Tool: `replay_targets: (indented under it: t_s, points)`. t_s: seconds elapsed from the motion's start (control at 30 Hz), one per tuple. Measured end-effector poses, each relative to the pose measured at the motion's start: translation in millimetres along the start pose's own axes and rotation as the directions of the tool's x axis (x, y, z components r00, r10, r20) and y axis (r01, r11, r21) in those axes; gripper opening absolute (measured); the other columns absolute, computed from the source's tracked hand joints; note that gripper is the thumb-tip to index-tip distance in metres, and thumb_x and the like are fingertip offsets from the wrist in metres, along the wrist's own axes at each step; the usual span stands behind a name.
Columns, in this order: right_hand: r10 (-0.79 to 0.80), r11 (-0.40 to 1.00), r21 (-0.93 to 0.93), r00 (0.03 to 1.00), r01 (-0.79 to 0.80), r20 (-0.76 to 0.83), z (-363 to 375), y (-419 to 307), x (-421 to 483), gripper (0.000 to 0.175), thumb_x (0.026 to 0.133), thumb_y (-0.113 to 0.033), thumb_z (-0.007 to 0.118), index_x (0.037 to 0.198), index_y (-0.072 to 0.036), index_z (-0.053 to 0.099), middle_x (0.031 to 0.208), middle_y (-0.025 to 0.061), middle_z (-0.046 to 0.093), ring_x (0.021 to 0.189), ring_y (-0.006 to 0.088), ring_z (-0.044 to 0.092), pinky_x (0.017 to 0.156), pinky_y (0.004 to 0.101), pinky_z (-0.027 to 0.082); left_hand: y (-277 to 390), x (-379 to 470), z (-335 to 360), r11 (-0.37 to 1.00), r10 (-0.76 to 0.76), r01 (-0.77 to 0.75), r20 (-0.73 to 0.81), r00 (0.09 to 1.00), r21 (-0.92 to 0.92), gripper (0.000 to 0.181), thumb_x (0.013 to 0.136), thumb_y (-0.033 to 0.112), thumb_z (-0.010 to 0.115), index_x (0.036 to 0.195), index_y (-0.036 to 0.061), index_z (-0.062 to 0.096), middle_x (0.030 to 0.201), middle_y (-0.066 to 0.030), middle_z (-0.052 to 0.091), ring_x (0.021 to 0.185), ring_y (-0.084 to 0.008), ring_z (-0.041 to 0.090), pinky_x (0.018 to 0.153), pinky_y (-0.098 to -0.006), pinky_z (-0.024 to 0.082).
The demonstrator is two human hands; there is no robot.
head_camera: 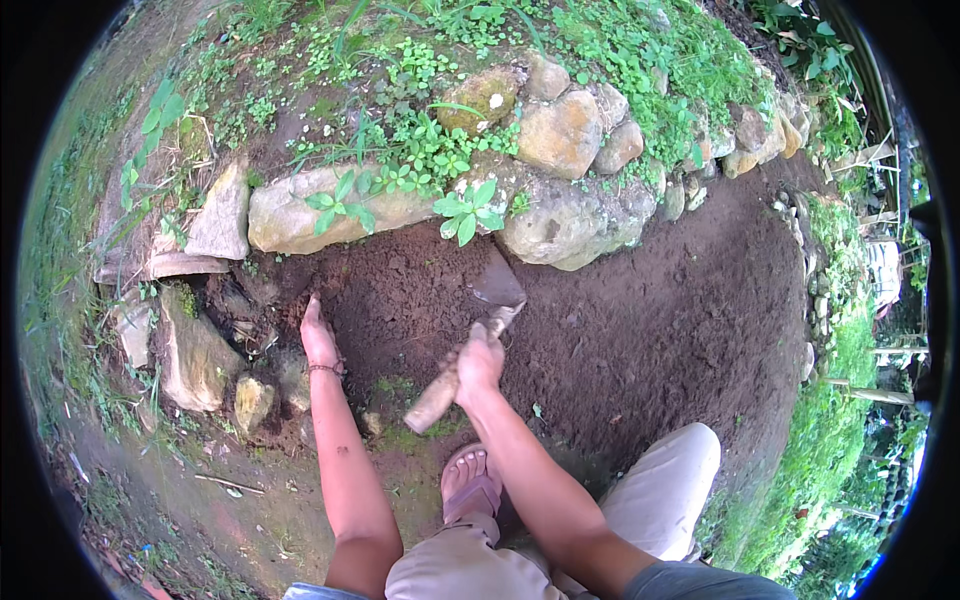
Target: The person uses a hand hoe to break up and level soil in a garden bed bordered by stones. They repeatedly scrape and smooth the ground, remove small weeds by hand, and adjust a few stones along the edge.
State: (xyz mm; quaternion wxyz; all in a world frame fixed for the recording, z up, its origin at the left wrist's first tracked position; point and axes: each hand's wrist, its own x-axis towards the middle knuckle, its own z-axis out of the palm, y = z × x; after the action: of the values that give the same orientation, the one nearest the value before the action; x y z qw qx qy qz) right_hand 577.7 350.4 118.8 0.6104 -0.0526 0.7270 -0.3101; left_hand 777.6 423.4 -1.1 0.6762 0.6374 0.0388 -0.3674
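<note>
My right hand [481, 364] grips the thick wooden handle of a short-handled digging tool [433, 401]. Its flat metal blade [498, 279] lies against the dark soil, just below a large rock [577, 221]. Handle and hand look slightly blurred. To the left, my left hand [319, 334] is held on edge against the loose soil [390, 300], palm turned toward the tool. That hand holds nothing, and a thin bracelet circles its wrist. Its fingertips reach the reddish-brown earth beside a dark gap among the stones.
A stone border [337, 210] with weeds runs along the far side of the soil. Mossy stones [196, 352] edge the left end, beside a smaller yellowish rock [253, 403]. My sandalled foot [471, 480] rests close below the tool's handle. Grass [832, 390] lies beyond the bed at right.
</note>
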Motion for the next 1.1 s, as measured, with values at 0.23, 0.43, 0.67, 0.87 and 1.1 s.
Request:
replay_targets:
  t_s: [0.23,0.43,0.67,0.87,1.1]
  points:
    - [-0.052,0.998,0.033,0.988,0.048,0.143,2,7,-7,0.021,0.104,-0.024,0.049,0.110,-0.006,0.040,0.075,0.0059,0.048,0.053,0.0173,0.051,0.045,0.0354,0.049,13,-11,7,0.993,-0.073,0.072,0.007,0.997,0.095,0.061,0.102,0.032,0.046,0.152,-0.0014,0.036,0.160,-0.0110,0.036,0.149,-0.0216,0.028,0.121,-0.0338,0.016]
    - [-0.264,0.961,0.079,0.964,0.266,-0.035,-12,5,0,0.020,0.104,-0.027,0.047,0.105,-0.009,0.037,0.071,0.0043,0.046,0.049,0.0160,0.049,0.040,0.0354,0.048,2,-12,0,0.996,-0.085,0.085,0.020,0.996,0.004,0.060,0.102,0.033,0.046,0.153,0.0038,0.037,0.162,-0.0057,0.033,0.152,-0.0169,0.022,0.120,-0.0310,0.014]
    - [-0.040,0.851,-0.495,0.962,0.173,0.268,-12,19,-5,0.025,0.101,-0.022,0.054,0.109,-0.004,0.038,0.066,0.0063,0.050,0.042,0.0172,0.052,0.035,0.0338,0.044,-4,-3,0,0.999,-0.053,0.052,0.047,0.998,0.008,0.064,0.102,0.039,0.045,0.155,0.0052,0.033,0.166,-0.0050,0.024,0.154,-0.0187,0.014,0.122,-0.0378,0.009]
    - [-0.153,0.985,0.102,0.981,0.140,0.123,0,22,-12,0.023,0.104,-0.026,0.048,0.107,-0.007,0.036,0.068,0.0049,0.047,0.046,0.0170,0.050,0.039,0.0354,0.047,-8,0,-5,0.997,-0.024,0.023,0.017,1.000,0.074,0.062,0.100,0.041,0.048,0.153,0.0091,0.040,0.160,-0.0032,0.038,0.148,-0.0171,0.030,0.118,-0.0391,0.019]
    - [-0.260,0.912,-0.253,0.933,0.322,0.249,-3,32,-1,0.021,0.104,-0.024,0.051,0.107,-0.008,0.037,0.069,0.0049,0.047,0.044,0.0165,0.050,0.036,0.0331,0.045,-7,-4,2,0.985,0.060,-0.033,-0.161,0.985,0.168,0.051,0.100,0.027,0.052,0.143,-0.0009,0.051,0.146,-0.0134,0.054,0.134,-0.0250,0.049,0.114,-0.0360,0.031]
